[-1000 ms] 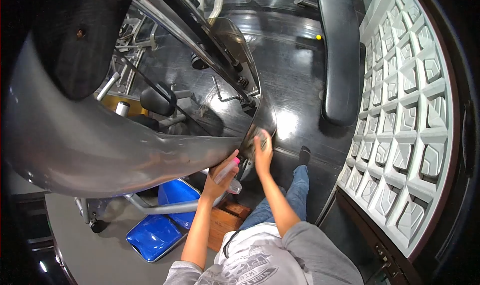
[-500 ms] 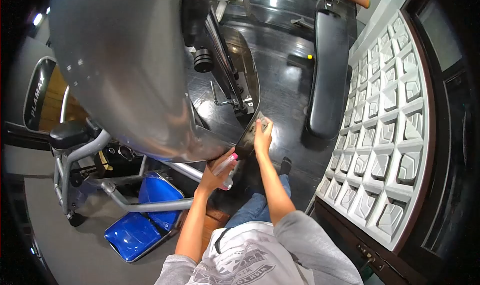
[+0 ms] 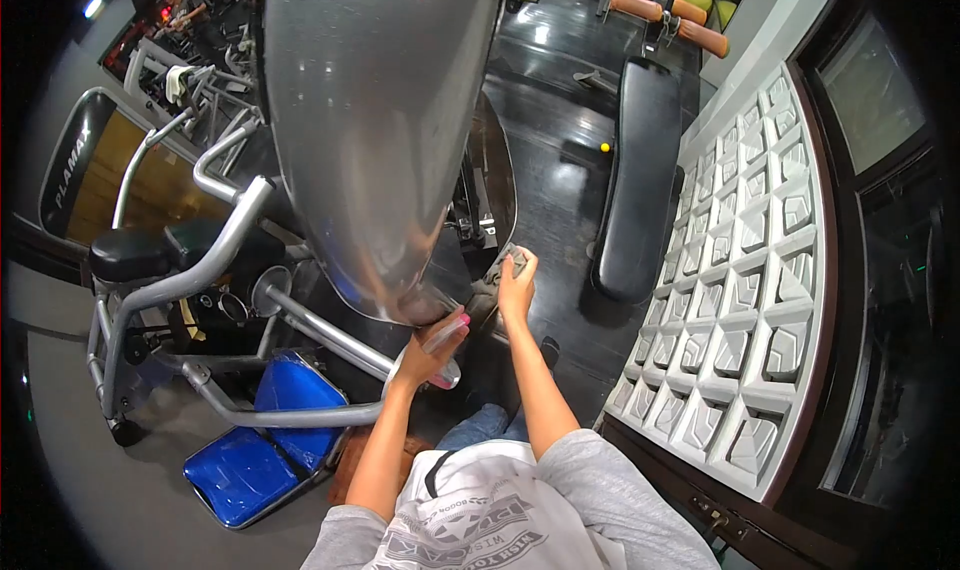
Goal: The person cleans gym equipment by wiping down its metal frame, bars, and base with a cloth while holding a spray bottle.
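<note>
My left hand (image 3: 425, 355) is closed around a small clear bottle with pink parts (image 3: 444, 338), beside the lower tip of a large glossy dark machine cover (image 3: 380, 140). My right hand (image 3: 516, 288) has its fingers bent over a grey cloth (image 3: 487, 292), pressed against the edge of a dark curved panel (image 3: 500, 170). The panel belongs to the same exercise machine. Parts of the cloth are hidden behind my fingers.
At left is a grey-framed machine (image 3: 180, 280) with a black seat. A blue folding chair (image 3: 240, 475) lies near it. A black padded bench (image 3: 640, 180) is at right, next to a white relief wall panel (image 3: 725, 320). A person (image 3: 190, 15) is far back.
My view has swung, so the cover now looks narrower and more of the room at upper left shows. My right hand and the cloth are slightly lower and further left in view.
</note>
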The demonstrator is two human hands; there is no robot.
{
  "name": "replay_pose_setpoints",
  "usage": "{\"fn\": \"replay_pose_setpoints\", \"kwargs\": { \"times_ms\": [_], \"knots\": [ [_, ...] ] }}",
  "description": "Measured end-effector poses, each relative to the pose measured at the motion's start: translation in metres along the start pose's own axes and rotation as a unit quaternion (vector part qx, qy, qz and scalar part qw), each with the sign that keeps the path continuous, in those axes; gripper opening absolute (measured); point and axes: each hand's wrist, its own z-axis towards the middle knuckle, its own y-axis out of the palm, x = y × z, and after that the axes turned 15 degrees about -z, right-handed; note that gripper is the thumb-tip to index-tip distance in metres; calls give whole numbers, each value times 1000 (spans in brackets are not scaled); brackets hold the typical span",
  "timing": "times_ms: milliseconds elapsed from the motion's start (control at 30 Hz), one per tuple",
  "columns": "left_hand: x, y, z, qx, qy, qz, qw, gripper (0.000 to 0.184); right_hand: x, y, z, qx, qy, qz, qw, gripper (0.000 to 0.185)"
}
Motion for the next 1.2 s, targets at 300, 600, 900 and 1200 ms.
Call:
{"fn": "replay_pose_setpoints", "kwargs": {
  "times_ms": [300, 600, 900, 1200],
  "knots": [
    [-27, 1, -6, 15, 13, -88, 996, 43, 8, -32, -60, -44, -273, -130, 952, 29],
    [-6, 17, -9, 75, 52, -7, 996, 38, -19, -60, 25, -55, -291, -228, 928, 23],
    [4, 60, -9, 231, 28, 23, 972, 37, -18, -54, 20, -114, -300, -185, 929, 25],
    [17, 94, 16, 311, -33, -16, 950, 50, 6, -64, 72, -234, -545, -164, 789, 40]
  ]
}}
